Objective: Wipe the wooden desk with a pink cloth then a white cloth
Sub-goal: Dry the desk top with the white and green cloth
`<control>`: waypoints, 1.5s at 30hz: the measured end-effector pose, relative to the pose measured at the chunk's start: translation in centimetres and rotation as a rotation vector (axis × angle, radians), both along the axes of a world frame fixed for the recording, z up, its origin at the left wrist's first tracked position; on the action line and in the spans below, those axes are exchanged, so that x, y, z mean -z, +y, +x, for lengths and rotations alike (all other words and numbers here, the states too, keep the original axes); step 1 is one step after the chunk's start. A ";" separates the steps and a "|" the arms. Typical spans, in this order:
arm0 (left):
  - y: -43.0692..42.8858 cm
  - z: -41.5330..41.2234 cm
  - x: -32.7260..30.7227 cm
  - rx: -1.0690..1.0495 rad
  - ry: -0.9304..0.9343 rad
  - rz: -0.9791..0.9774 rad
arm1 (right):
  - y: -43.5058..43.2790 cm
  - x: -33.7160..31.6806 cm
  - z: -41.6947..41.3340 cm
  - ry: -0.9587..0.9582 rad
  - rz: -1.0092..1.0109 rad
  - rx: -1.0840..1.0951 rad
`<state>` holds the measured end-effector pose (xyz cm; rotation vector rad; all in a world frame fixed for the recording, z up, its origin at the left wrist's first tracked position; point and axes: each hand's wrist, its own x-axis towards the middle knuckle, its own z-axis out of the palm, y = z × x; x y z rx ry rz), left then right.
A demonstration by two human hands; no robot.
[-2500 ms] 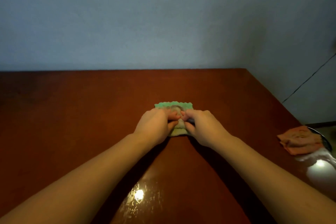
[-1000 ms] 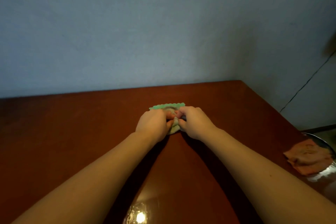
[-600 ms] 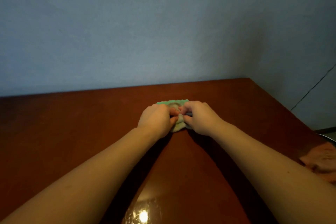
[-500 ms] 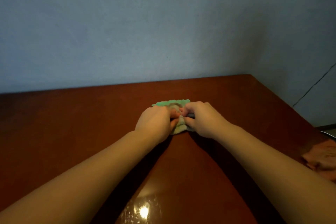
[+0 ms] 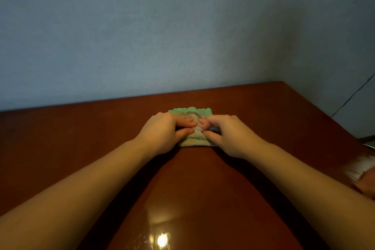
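White cloth (image 5: pixel 194 139) on counter (image 5: pixel 81 138), bunched in the pinching grip of left hand (image 5: pixel 160 132) and right hand (image 5: pixel 229 134); apparently second wiping step, sweeping strokes needed next.

A plain blue-grey wall (image 5: pixel 142 36) fills the upper half of my view, matte, bare and dim. On my right it meets a second wall (image 5: pixel 341 46) in a shadowed corner, just above the far right corner of the wooden desk (image 5: pixel 81 140). A thin dark line (image 5: pixel 353 95) slants down that right wall toward the desk's right edge. Low on it, past that edge, I make out a dark skirting strip (image 5: pixel 366 138). The desk's far edge sits against the wall ahead. Its top is reddish-brown and glossy. Near the edge closest to me a small bright spot of reflected light (image 5: pixel 162 240) shines, and a paler smear of glare (image 5: pixel 359 168) lies at the right edge.
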<state>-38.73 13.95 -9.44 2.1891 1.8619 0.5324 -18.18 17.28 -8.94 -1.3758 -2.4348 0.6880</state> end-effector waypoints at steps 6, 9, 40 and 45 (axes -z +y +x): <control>3.4 1.0 -0.1 -0.137 -0.017 0.037 | 4.2 -0.1 -2.2 0.026 0.063 0.054; 3.1 0.8 -0.1 -0.116 0.020 0.028 | 4.7 -0.4 -2.3 -0.039 0.067 0.048; 9.8 -1.1 0.5 -0.314 -0.033 0.029 | 13.1 0.3 -5.8 -0.039 0.209 -0.152; 10.4 0.1 0.5 -0.289 -0.034 0.034 | 13.6 0.6 -4.2 -0.041 0.238 -0.151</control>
